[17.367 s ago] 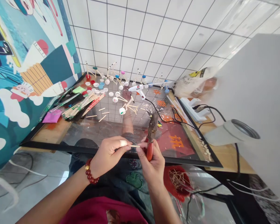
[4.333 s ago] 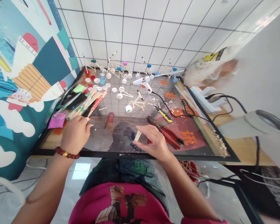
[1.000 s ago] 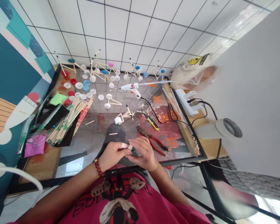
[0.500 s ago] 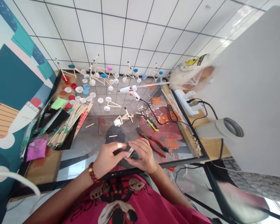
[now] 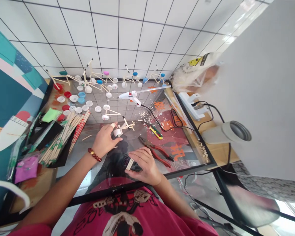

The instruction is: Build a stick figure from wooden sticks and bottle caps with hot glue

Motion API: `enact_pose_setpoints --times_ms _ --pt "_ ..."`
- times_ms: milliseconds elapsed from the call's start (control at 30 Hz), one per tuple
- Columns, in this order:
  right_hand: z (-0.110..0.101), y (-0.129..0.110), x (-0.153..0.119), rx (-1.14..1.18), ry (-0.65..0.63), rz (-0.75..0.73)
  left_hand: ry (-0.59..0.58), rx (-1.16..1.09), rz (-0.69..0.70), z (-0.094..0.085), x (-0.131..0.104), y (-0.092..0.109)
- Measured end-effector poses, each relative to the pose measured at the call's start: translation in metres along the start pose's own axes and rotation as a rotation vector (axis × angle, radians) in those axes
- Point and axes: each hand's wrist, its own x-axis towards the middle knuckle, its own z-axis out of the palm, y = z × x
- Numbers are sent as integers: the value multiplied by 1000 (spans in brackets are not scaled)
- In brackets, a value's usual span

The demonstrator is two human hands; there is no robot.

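My left hand [image 5: 103, 140] reaches to a small wooden-stick frame [image 5: 126, 126] with a white bottle cap [image 5: 117, 132] on its near end. Its thumb and fingers are spread at the cap's left side; whether they touch it I cannot tell. Between the thumb and fingers of my right hand [image 5: 145, 166] are a few short wooden sticks [image 5: 129, 164], held low over the glass tabletop [image 5: 88, 173]. A loose short stick [image 5: 87, 137] lies left of my left hand. Beyond the frame sits another stick piece [image 5: 113, 112] with two white caps.
Red-handled pliers [image 5: 157, 152] and a yellow-green cutter [image 5: 156, 132] lie right of centre. A white glue gun [image 5: 130, 96] rests farther back, its cord running right. Stick bundles [image 5: 64, 137] and loose caps [image 5: 73, 98] are at left; several stick models [image 5: 135, 78] line the wall.
My left hand has left my right hand and moved forward and left to the stick frame. My right hand stays low, still holding the short sticks. The view has shifted slightly.
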Motion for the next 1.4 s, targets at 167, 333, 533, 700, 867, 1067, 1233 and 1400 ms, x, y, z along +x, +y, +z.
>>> enact_pose_setpoints --times_ms 167,333,533,700,867,1067,1233,1400 --pt "0 3 -1 25 -22 10 78 -107 -45 5 2 -9" --pt "2 4 -3 20 -18 26 185 -165 -135 9 15 -23" --pt "1 4 -1 25 -16 31 209 -97 -94 10 39 -27" --pt "-1 3 1 25 -9 32 208 -64 -52 8 56 -30" --pt "-2 2 1 22 -6 30 194 -42 -44 3 64 -39" --pt "-2 2 2 31 -10 26 153 -3 -21 -2 62 -41" --pt "-2 2 1 24 -19 29 143 -1 -4 -1 63 -38" --pt "0 3 0 20 -29 28 138 -17 19 -2 63 -39"
